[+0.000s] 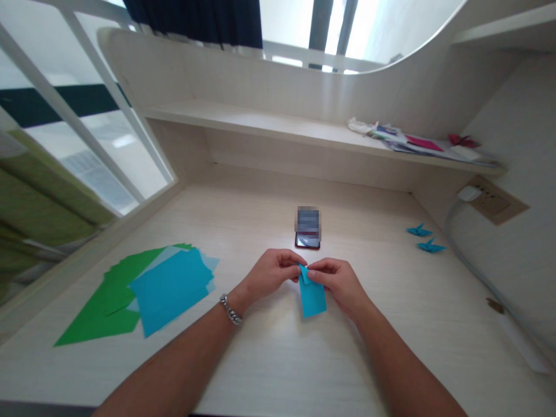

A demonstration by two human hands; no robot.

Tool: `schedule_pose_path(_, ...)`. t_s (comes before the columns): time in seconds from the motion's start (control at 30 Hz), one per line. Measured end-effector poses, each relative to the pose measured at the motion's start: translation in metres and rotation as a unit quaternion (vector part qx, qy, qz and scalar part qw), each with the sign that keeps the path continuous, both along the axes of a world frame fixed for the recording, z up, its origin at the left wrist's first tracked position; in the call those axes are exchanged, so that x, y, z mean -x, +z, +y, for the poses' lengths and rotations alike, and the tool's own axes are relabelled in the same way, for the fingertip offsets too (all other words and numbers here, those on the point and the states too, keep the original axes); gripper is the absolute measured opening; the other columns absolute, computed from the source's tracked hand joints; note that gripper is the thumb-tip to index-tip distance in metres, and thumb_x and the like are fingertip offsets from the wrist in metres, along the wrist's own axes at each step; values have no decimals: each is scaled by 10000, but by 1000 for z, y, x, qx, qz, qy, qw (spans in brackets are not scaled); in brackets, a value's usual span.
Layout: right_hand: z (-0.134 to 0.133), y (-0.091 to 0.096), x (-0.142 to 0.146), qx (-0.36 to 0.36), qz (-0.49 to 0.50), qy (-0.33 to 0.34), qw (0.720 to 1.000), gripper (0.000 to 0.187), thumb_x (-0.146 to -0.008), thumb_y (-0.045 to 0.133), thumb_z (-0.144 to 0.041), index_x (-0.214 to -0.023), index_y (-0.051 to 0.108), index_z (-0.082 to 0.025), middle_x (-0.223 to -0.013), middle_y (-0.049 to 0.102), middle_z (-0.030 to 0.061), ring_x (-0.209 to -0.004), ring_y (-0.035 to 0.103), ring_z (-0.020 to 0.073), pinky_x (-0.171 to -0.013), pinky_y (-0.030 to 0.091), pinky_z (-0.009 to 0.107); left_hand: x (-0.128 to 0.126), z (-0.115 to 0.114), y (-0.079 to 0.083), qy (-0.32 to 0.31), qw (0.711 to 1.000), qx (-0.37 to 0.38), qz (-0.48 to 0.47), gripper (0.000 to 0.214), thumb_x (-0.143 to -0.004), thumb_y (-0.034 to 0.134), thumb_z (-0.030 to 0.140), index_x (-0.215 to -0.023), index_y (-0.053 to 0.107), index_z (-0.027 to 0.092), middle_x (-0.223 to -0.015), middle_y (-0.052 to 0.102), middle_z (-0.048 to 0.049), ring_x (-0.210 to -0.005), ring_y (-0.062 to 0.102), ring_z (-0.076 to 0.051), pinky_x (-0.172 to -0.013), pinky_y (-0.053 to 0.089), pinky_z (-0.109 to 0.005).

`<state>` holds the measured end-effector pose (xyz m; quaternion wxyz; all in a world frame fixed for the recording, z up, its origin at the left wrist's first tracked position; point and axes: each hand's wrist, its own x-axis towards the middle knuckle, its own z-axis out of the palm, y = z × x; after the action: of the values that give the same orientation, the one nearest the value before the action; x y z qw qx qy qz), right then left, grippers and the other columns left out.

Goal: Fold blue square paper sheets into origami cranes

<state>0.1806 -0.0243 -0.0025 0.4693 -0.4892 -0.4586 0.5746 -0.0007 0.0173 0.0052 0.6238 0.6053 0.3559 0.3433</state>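
Between my hands is a small folded piece of blue paper, a rectangle with a narrow folded flap near its top. My left hand pinches its upper left corner between thumb and fingers. On the upper right edge, my right hand is closed with thumb and forefinger at the flap. Just beyond the hands lies a phone, its screen partly blurred out. Two folded blue paper cranes rest on the desk at the right.
Blue sheets overlap green sheets on the desk's left. A shelf with papers runs along the back under a mirror. A charger sits in the right wall socket, its cable hanging along the right side.
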Motion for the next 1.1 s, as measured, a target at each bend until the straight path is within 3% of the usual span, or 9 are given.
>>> schedule_pose_path(0.17,-1,4,0,65,81,15,995,250,-654,763,-358,-777,722,-145,-755,700,69,-704,624,196,-646,479,312,0,0,-1,3,1000,-17,-3,166,-728,669,181,-864,693,89,-724,695,-66,-622,622,-134,-613,517,-254)
schedule_pose_path(0.37,-1,5,0,105,110,22,988,290,-562,825,-306,-772,717,-138,-735,707,65,-655,636,184,-609,487,294,-1,-2,-3,8,999,-45,6,167,-736,652,150,-890,682,94,-769,699,-73,-654,628,-140,-636,520,-265)
schedule_pose_path(0.63,-1,-1,4,107,112,-20,988,285,-494,852,-223,-721,700,-142,-705,687,34,-642,631,175,-614,496,306,-7,-5,-5,18,999,-25,-15,136,-738,642,140,-871,640,112,-755,702,-62,-666,646,-150,-643,516,-270)
schedule_pose_path(1.1,-1,-1,2,93,81,-13,992,288,-475,844,-194,-715,689,-153,-703,672,21,-615,576,138,-598,435,274,-7,-5,-2,36,999,-24,-10,151,-708,681,169,-845,698,108,-765,699,-64,-659,632,-145,-648,522,-272)
